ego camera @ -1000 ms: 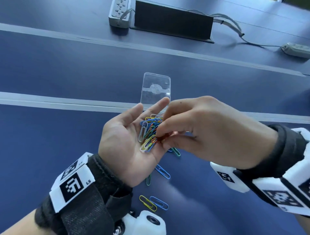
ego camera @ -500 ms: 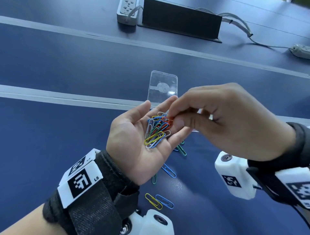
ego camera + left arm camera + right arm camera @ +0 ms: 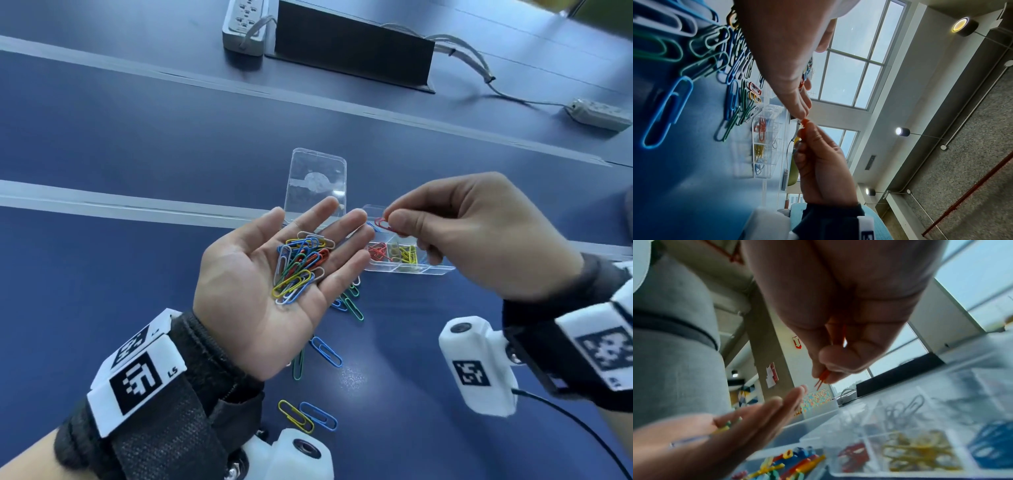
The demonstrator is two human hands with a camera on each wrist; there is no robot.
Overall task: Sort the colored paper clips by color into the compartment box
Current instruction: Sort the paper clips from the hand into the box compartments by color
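My left hand [image 3: 274,284] lies palm up with straight fingers and carries a heap of mixed colored paper clips [image 3: 301,269]. My right hand [image 3: 390,219] pinches a red paper clip [image 3: 384,224] between thumb and forefinger, just above the clear compartment box [image 3: 407,269]. In the box I see red clips [image 3: 376,253], silver ones and yellow clips [image 3: 408,254] in separate compartments. The right wrist view shows the red paper clip [image 3: 821,380] in the pinch above red [image 3: 854,456], yellow [image 3: 918,451] and blue [image 3: 995,443] compartments.
Loose clips lie on the blue table: green ones [image 3: 354,306], a blue one [image 3: 325,351] and a yellow and blue pair [image 3: 306,415]. The box's clear lid [image 3: 317,185] stands open behind it. A black stand [image 3: 352,51] and power strips [image 3: 243,25] sit at the far edge.
My right hand has lifted a red clip out of the heap in my left palm and carried it right, over the compartment box. The left hand stayed palm up.
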